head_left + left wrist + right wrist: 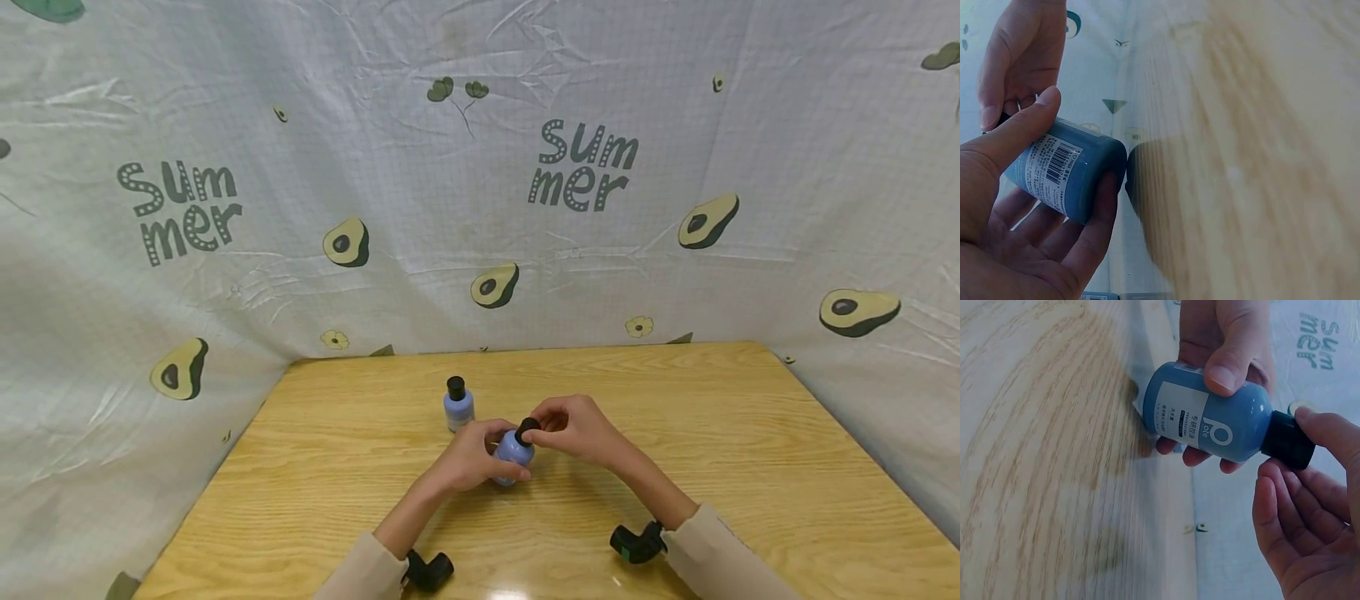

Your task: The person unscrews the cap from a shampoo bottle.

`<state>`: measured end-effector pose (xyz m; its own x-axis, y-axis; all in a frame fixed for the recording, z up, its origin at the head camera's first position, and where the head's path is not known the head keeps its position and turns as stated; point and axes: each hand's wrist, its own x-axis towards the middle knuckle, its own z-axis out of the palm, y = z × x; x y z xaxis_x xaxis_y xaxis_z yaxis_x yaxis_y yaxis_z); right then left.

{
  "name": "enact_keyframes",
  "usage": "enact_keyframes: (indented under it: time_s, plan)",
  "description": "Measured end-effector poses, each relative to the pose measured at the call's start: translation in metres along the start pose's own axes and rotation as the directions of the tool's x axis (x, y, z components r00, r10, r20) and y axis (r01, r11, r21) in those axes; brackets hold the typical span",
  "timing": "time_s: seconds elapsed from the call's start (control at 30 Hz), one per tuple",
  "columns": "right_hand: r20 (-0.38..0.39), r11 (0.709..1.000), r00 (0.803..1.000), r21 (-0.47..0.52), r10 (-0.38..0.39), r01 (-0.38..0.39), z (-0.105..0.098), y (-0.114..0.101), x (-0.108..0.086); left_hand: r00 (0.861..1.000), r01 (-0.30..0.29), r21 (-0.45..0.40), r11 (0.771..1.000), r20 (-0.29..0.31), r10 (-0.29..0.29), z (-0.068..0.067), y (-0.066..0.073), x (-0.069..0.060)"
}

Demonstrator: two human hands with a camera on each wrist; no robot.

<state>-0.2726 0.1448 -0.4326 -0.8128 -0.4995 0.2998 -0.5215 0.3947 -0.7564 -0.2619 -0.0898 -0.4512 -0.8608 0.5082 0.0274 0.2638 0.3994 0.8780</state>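
Note:
A small blue bottle (512, 451) with a white label tilts toward the right, lifted just above the table. My left hand (468, 457) grips its body, thumb on one side and fingers curled round the other. On its neck sits a black cap (1288, 440), which my right hand (1316, 500) pinches between thumb and fingertips. In the left wrist view the bottle's barcode label (1050, 170) faces the camera. A second blue bottle (458, 408) with a black cap stands upright behind my left hand.
The wooden table (712, 433) runs back to a hanging white sheet (420, 192) printed with avocados and lettering. Black wrist devices (637, 543) are strapped to both forearms, low over the table's front.

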Motion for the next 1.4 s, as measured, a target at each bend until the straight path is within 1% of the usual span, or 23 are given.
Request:
enact_keyframes:
  time_s: [0.17, 0.47, 0.63, 0.83, 1.0, 1.07, 1.13, 1.23, 1.4]
  plan:
    - [-0.005, 1.000, 1.000, -0.009, -0.027, 0.027, 0.000, 0.000, 0.000, 1.000, -0.016, 0.004, 1.000, 0.009, 0.016, 0.000, -0.001, 0.001]
    - [-0.005, 0.997, 0.997, 0.004, -0.081, 0.081, -0.001, 0.002, -0.001, 0.999, -0.033, 0.002, 0.999, 0.021, 0.033, 0.000, -0.001, 0.000]
    - [-0.006, 0.993, 0.993, 0.007, -0.117, 0.118, -0.001, 0.005, -0.001, 0.999, -0.026, -0.015, 1.000, 0.024, 0.026, 0.000, 0.001, 0.000]
    - [-0.004, 0.988, 0.989, 0.033, -0.149, 0.149, 0.000, 0.008, -0.001, 0.999, -0.031, -0.022, 0.999, 0.021, 0.031, -0.001, 0.002, -0.001]
    - [0.014, 0.982, 0.983, 0.058, -0.181, 0.180, 0.001, 0.009, 0.001, 0.998, -0.038, -0.042, 0.998, 0.045, 0.039, -0.003, 0.002, -0.001]
    - [0.027, 0.981, 0.983, 0.064, -0.183, 0.181, 0.002, 0.009, 0.002, 0.998, -0.036, -0.038, 0.999, 0.048, 0.038, -0.004, 0.002, -0.001]
    - [0.035, 0.983, 0.984, 0.066, -0.176, 0.174, 0.002, 0.010, 0.002, 0.999, -0.037, -0.023, 0.999, 0.038, 0.037, -0.004, 0.002, -0.001]
    - [0.041, 0.986, 0.988, 0.079, -0.147, 0.144, 0.002, 0.011, 0.001, 0.999, -0.031, 0.013, 0.999, 0.012, 0.031, -0.002, 0.002, 0.000]
    - [0.037, 0.993, 0.996, 0.086, -0.080, 0.077, 0.003, 0.014, 0.001, 1.000, -0.007, 0.017, 1.000, -0.007, 0.007, -0.001, 0.002, 0.001]
